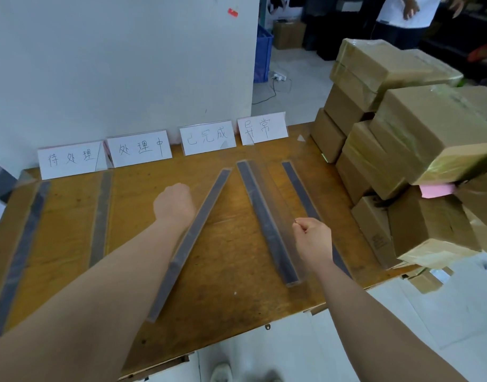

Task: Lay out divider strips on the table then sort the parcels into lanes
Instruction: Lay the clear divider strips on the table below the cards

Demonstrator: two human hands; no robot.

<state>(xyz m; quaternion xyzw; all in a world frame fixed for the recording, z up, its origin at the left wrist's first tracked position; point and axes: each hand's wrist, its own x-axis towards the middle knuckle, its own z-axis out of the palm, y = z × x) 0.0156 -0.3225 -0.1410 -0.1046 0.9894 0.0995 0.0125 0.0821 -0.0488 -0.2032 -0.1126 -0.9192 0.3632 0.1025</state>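
Observation:
Several dark divider strips with clear edges lie lengthwise on the wooden table (231, 260). The two leftmost strips (21, 252) (100, 219) lie roughly parallel. The middle strip (206, 208) slants, its far end leaning right. A fourth strip (267, 227) and the rightmost strip (297, 186) slant the other way. My left hand (174, 202) is a fist just left of the middle strip and holds nothing visible. My right hand (312, 238) is over the rightmost strip, thumb and forefinger pinching its clear edge. Taped cardboard parcels (418, 144) are stacked at the table's right end.
Four white handwritten sign cards (71, 159) (139, 148) (207, 137) (261, 128) stand along the table's far edge against a white wall. A pink item (436, 190) sticks out of the parcel stack. A person (407, 15) stands at the back right.

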